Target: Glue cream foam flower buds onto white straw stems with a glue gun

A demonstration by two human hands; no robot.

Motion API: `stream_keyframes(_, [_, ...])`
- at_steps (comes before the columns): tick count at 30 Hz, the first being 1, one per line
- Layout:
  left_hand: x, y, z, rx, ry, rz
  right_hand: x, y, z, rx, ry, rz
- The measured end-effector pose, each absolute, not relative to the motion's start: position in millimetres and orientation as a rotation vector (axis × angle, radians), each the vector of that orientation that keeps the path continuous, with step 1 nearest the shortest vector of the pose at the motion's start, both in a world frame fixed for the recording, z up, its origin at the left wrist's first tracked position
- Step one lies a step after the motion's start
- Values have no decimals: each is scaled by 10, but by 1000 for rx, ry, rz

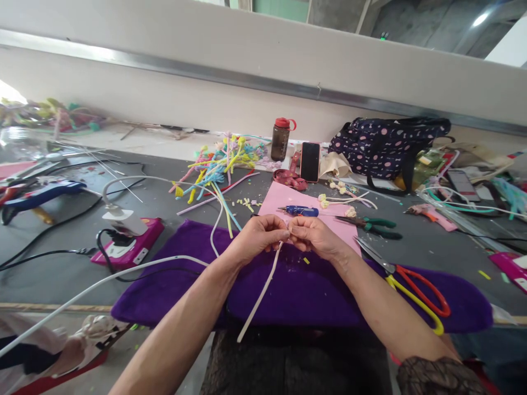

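Observation:
My left hand [265, 233] and my right hand [310, 235] meet fingertip to fingertip above the purple cloth, both closed in a pinch. From between them a thin cream stem [263, 291], soft-looking like a pipe cleaner, hangs down to the lower left. Its upper end is hidden by my fingers. Just beyond my hands, a blue-handled tool [302, 211] lies on a pink sheet [284, 196]. Green-handled pliers [373, 225] and scissors [424, 299] with red and yellow handles lie to the right.
A bundle of coloured stems [222, 164], a red-lidded bottle [280, 140], a phone [310, 162] and a patterned bag [391, 145] stand or lie at the back. Left, a pink power strip [144, 241] has a charger and cables. A white cable [102, 280] passes by my left arm.

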State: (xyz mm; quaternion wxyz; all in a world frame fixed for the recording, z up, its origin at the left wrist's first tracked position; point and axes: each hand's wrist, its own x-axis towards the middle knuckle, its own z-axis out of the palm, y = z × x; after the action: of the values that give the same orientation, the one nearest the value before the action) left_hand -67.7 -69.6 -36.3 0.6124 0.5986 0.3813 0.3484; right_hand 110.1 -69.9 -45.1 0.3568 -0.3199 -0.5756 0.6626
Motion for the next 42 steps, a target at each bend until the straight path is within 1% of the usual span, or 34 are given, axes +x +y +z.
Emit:
stream_keyframes(11, [-700,-700,-356,1378,825,728,1110,-681,-481,-758,-1471,1827])
stream_keyframes(15, [-690,-682,-361,1323,871,793,1063,-658,-482,-863,-1410,1706])
stream_keyframes(20, [-707,-630,-380,1104,838,826,1062,-646,-476,-940,-1297,1513])
stream_keyframes(26, [-717,-626,-372,1052,819,754,1058,-696,-425,-959,-1500,1213])
stream_keyframes(30, [-703,-642,-378,1106,815,736,1025,-737,-400,-985,-1617,1135])
stream_keyframes(36, [-672,-673,-369,1226,868,755,1038,-754,-367,-1014,-1668,1131])
stream_keyframes(40, [-633,-692,-392,1545,1156,834,1116,-689,-375,-1058,-1636,1080])
stream_keyframes(42, [-609,-699,-428,1804,1379,783,1150,-650,-394,-1100,-1592,1050])
